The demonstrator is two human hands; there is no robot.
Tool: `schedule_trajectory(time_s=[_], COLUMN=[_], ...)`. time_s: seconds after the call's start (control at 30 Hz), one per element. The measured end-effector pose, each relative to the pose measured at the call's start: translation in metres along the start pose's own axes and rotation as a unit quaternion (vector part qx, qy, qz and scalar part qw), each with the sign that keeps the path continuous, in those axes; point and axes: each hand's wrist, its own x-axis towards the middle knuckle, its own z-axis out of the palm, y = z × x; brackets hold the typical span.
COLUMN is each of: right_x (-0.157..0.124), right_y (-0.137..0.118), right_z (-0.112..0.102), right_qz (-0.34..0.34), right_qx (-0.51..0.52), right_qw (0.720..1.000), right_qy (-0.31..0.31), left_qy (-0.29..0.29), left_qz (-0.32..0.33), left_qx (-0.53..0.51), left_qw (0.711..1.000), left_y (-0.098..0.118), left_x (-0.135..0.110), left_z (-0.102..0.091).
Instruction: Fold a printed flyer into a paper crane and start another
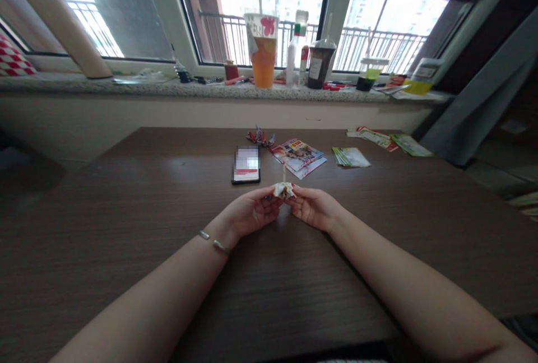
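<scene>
Above the middle of the brown table, both hands hold a small folded piece of printed paper (284, 190), whitish with red and dark patches. My left hand (256, 212) pinches its left side, and a metal cuff bracelet (214, 241) sits on that wrist. On the right side, my right hand (314, 206) grips it between thumb and fingers. Part of the paper is hidden by the fingertips. Just beyond it lie colourful printed sheets (297, 156) in a loose pile. A phone (246, 164) with a blurred screen rests to their left, and behind it is a pointed, colourful folded-paper shape (260, 136).
Green and white printed papers (351, 157) lie at the right of the table (126, 212), with more papers (374, 138) behind them. Along the windowsill (168, 87) stand a large cup of orange drink (264, 55), a clear bottle (293, 55), a dark drink cup (320, 63) and other small items.
</scene>
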Motion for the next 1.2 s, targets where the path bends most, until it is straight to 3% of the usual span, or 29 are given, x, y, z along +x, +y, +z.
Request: schedule_trajectory(time_s=[0.4,0.6,0.77,1.2], right_x=[0.0,-0.002,0.002,0.003], right_y=[0.003,0.004,0.005,0.007], right_z=[0.004,0.013,0.009,0.002], right_qz=[-0.02,-0.017,-0.036,-0.066], right_qx=[0.014,0.057,0.018,0.016], right_qw=[1.0,0.997,0.995,0.997], right_qy=[-0.002,0.05,0.089,0.041], left_qy=[0.035,0.06,0.05,0.036], left_qz=[-0.004,0.001,-0.002,0.04], left_qx=[-0.067,-0.069,-0.068,-0.032], left_qw=[0.997,0.996,0.996,0.998], left_y=[-0.004,-0.005,-0.005,-0.008], left_x=[-0.002,-0.001,0.0,0.001], left_z=[0.008,0.011,0.011,0.005])
